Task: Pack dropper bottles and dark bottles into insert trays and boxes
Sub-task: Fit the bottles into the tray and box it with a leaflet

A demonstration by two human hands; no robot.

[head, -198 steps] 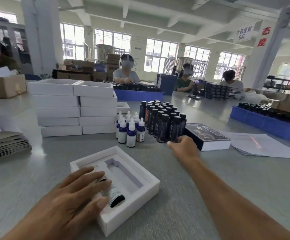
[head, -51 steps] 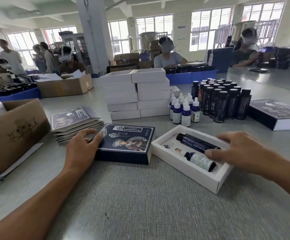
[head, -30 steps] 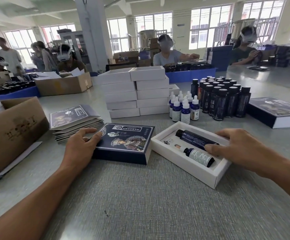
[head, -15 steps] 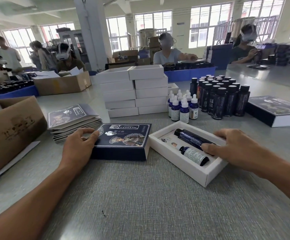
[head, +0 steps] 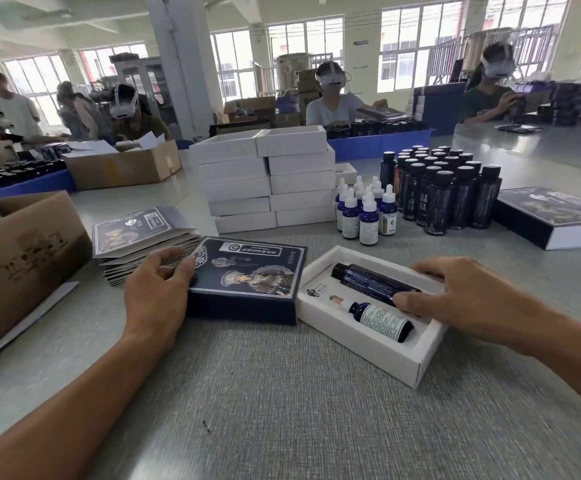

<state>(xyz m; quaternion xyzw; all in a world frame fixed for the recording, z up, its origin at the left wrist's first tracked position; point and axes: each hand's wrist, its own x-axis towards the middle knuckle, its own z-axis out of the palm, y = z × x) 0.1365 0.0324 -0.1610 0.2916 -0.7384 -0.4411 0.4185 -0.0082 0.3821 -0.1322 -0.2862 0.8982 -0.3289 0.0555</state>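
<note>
**Filled insert tray under the right hand, printed lid under the left**

The white insert tray [head: 358,336] lies on the grey table [head: 282,410], close in front of the person. In it lie two bottles on their sides: the long dark bottle [head: 372,283] in the far slot and the blue dropper bottle [head: 377,318] in the near slot. The right hand [head: 472,297] grips the tray's right end, thumb tip on the dark bottle's base end, fingers curled over the far rim. Just left of the tray, nearly touching it, sits the dark printed box lid [head: 247,282]. The left hand [head: 157,292] holds its left edge, fingers bent around the corner. Behind stand loose dropper bottles [head: 363,209], upright dark bottles [head: 438,192] and two stacks of white boxes [head: 268,181].
</note>
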